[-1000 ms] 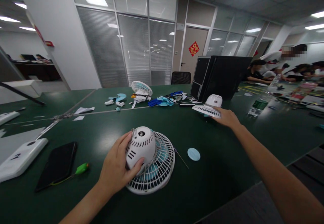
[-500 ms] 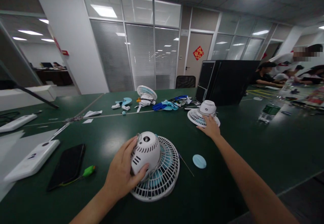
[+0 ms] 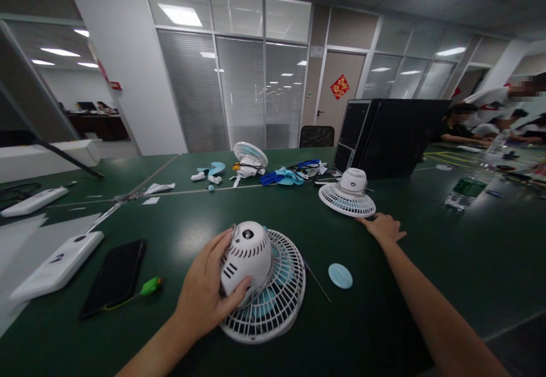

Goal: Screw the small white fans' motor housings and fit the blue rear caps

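Note:
My left hand is wrapped round the white motor housing of a fan head, which lies grille down on the green table close to me. Farther off to the right, a second white fan head also rests grille down. Beside its near right edge is my right hand, fingers spread and holding nothing; the thumb side is at the grille rim. Between the two hands lie a light blue oval disc and a thin metal rod.
A third fan, blue blades and blue gloves lie toward the back. A black computer case and a bottle stand right. At left are a black phone and a white power bank. People sit far right.
My right hand has let go of the far fan head and moved right and toward me, its fingers now spread. My left hand keeps its hold. The view has shifted slightly.

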The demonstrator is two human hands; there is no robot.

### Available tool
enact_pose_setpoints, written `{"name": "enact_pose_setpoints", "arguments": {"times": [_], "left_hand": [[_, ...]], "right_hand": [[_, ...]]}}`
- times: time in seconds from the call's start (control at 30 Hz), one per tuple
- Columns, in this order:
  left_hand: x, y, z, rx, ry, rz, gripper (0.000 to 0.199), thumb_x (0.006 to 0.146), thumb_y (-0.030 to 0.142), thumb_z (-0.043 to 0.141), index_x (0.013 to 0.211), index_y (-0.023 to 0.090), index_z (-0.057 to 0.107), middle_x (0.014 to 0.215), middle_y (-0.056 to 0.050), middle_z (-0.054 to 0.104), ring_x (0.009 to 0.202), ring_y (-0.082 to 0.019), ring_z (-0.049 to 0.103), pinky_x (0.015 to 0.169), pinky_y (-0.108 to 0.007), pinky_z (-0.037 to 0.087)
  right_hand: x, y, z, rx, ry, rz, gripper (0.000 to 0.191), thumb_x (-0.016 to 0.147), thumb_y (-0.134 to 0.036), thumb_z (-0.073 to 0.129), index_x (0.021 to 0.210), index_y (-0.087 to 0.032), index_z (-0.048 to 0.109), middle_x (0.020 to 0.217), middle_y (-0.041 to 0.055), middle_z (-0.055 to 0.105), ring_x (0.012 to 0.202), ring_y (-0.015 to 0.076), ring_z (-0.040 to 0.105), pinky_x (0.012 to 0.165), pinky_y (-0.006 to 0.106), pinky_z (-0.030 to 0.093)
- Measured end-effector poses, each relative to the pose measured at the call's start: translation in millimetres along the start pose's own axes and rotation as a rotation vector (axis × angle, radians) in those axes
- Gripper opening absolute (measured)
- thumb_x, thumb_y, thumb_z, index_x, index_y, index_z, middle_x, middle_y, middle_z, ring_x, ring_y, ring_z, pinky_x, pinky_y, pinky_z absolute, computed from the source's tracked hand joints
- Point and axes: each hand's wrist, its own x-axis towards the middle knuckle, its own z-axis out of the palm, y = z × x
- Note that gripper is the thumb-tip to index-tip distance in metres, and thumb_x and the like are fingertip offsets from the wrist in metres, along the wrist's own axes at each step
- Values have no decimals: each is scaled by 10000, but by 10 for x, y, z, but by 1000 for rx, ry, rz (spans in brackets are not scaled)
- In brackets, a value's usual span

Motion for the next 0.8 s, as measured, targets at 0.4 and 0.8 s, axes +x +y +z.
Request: {"name": "enact_pose_setpoints", "arguments": {"times": [0.4,0.8], "left_hand": [[31,19,-9,31,17,17,703,900,386,559,1472,90,277,1329,-237,516,1184,-370,561,928,-521,557],[4,6,-7,-8,-6,0,720,894,387,575,1483,121,257,1363,-223,493,1212,-360,539,958,-526,540]], "right_hand": [[-17,-291,26,-25,-77,-32,319,963,-380,566,1216,-189,595,1260,98,591,1082,222,602,928,447,519],[-8,99,-111,-47,-186,-237,307,954,-356,587,1197,-169,599,1208,89,611,1033,211,623,875,415,545]]}}
